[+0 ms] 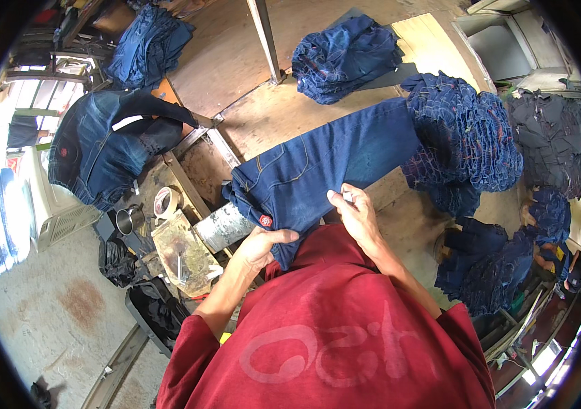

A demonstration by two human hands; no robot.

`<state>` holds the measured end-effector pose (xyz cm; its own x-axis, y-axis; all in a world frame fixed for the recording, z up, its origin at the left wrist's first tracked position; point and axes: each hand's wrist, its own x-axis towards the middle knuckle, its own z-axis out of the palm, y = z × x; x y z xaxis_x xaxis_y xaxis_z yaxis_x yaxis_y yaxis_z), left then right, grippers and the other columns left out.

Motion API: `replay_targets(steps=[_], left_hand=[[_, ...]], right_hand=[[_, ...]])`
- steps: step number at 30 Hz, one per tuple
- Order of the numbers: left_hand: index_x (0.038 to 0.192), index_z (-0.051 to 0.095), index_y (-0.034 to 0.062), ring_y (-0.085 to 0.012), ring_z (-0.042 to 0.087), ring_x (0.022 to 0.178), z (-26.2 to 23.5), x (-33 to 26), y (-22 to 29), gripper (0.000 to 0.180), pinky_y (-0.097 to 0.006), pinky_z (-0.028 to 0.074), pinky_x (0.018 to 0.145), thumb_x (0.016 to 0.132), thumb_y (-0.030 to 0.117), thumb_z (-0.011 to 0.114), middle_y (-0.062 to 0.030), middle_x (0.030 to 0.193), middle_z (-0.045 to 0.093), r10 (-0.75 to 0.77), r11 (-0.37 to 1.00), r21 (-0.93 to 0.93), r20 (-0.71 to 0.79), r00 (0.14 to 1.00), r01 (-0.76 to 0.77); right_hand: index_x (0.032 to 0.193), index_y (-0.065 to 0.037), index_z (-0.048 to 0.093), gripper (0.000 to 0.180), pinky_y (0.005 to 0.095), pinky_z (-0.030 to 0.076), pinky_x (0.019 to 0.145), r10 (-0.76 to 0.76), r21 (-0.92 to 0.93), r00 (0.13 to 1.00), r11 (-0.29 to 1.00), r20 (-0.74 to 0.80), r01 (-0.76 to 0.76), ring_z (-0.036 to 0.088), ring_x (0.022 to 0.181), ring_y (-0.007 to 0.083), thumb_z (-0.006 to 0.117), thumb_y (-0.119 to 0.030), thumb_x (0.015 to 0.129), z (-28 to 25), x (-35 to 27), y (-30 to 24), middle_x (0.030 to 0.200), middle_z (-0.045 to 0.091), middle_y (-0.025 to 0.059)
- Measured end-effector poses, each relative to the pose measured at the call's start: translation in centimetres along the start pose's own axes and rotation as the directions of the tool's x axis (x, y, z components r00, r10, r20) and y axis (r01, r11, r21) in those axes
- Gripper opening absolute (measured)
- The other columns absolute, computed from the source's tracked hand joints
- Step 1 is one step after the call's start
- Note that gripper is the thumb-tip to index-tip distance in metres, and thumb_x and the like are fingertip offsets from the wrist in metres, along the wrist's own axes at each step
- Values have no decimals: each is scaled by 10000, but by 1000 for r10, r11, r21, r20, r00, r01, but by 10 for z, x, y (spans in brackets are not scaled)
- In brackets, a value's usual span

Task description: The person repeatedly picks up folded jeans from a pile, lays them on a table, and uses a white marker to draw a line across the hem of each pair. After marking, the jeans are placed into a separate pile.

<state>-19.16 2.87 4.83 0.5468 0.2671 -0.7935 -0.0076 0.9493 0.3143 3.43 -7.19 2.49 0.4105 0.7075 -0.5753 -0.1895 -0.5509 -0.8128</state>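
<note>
A pair of dark blue jeans point(324, 157) stretches in front of me, from near my lap toward the upper right. My left hand point(261, 248) is closed on the near edge of the jeans, its thumb lying on top. Close to that thumb, a small red hexagonal tag point(266, 220) sits on the denim. The fingers of my right hand point(355, 217) are pinched together at the near edge of the leg. Between them shows a small whitish thing point(347, 197), too small to name; whether they also grip the denim is hard to tell.
Faded jeans point(93, 146) are heaped at the left, near a metal mug point(129, 219) and a tape roll point(166, 202). Denim piles lie at the far side point(345, 58) and at the right point(464, 133). A metal post point(265, 41) rises beyond the jeans.
</note>
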Motion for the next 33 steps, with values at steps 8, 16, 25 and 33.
replay_targets(steps=[8,16,25,33], left_hand=[[1353,663,-67,-327,761,1143,4,-5,-3,569,-477,637,1007,803,-192,735,-196,1278,759,2,997,-71,-21,1000,-4],[1401,625,-64,-334,743,1189,7,-7,-3,612,-491,613,1061,810,-180,733,-204,1329,735,4,988,-155,-25,1000,-8],[1430,631,-7,-290,736,1199,5,-6,4,639,-455,602,1064,823,-172,739,-166,1349,735,-23,1000,15,-29,999,24],[1453,622,-18,-257,704,1232,5,-10,2,478,-409,549,1134,991,-26,746,-135,1371,723,211,975,-57,-84,974,-216]], right_hand=[[757,-110,503,385,290,337,589,-9,68,999,998,33,6,387,670,41,720,-232,1051,3,-1,2,697,445,-80],[750,-114,487,389,290,325,580,9,75,1000,997,26,-11,366,656,37,714,-202,1053,3,-3,-1,691,422,-92],[871,-51,530,353,355,450,598,-139,-284,990,950,-10,130,544,642,134,699,-281,1079,0,-6,-18,718,578,16],[1034,-86,681,54,459,599,693,-591,-525,786,617,183,586,743,761,343,691,-139,1037,10,-37,-92,898,756,114]])
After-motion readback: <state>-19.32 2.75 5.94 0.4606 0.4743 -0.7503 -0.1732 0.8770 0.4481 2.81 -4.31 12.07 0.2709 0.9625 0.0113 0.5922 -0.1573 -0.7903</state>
